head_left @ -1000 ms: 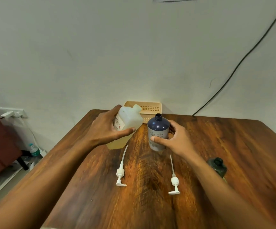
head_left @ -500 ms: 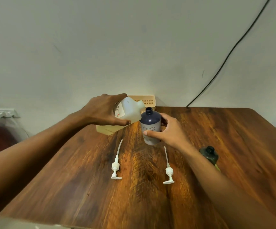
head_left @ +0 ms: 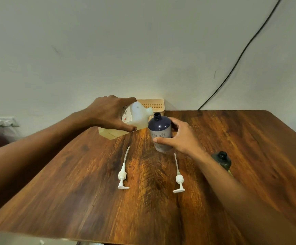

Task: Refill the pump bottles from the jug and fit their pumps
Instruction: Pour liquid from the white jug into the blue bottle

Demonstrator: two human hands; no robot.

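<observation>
My left hand (head_left: 111,114) grips a translucent jug (head_left: 136,117) of yellowish liquid, tilted to the right so its spout is close beside the open neck of a dark blue bottle (head_left: 160,128). My right hand (head_left: 177,137) wraps around that bottle, which stands upright on the wooden table (head_left: 249,156). No stream of liquid is visible. Two white pumps lie flat on the table, one at the left (head_left: 123,174) and one at the right (head_left: 178,177). A second dark bottle (head_left: 221,159) with no pump stands behind my right forearm.
A beige perforated basket (head_left: 154,105) sits against the wall behind the jug. A black cable (head_left: 235,62) runs up the wall at the right. The table's left edge drops to the floor, with a white socket strip (head_left: 0,122) on the wall there.
My left hand has raised the jug and tipped it further, bringing its spout to the blue bottle's neck. My right hand still holds the bottle. The camera has dipped a little.
</observation>
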